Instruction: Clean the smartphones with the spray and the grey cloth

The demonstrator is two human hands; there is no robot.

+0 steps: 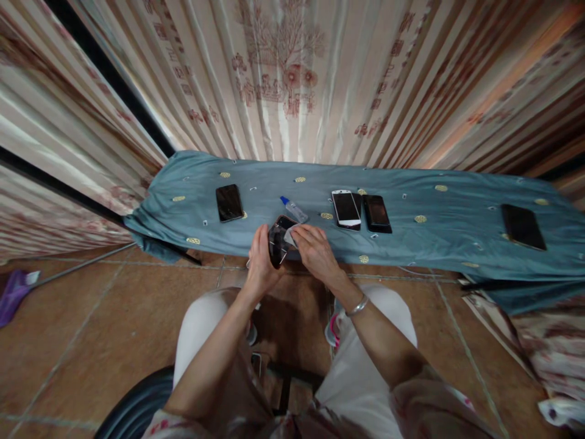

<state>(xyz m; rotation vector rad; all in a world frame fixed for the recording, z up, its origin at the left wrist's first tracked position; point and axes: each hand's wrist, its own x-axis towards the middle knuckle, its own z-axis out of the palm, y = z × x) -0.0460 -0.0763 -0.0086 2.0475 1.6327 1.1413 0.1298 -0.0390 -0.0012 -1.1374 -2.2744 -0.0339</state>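
Head view, one frame; person seated, both hands raised just in front of the near edge of the tabletop [457,244], which was covered by a teal cloth with small yellow motifs.

Left hand [260,262]: grip closed around a dark phone [278,241], held roughly upright and tilted, screen side toward the right hand; phone was off the cloth, in the air above the tabletop's near edge.

Right hand [317,250]: fingers pinched on a small pale wipe [292,236], pressed against the held phone's face; grip was clenched on the wipe; silver bangle [358,306] on that wrist.

Just behind the hands, lying on the cloth: small clear bottle with a blue cap [294,209], on its side, near the held phone but contact couldn't be told.

Other stuff on the cloth: black phone [229,202] to the left, well apart from the hands; white phone [346,209] and another black phone [377,213] side by side to the right, edges touching or nearly; a larger dark phone [523,226] far right, well apart from the rest.

Behind the tabletop: patterned striped curtain [292,79]; tiled brown floor [91,329] below.
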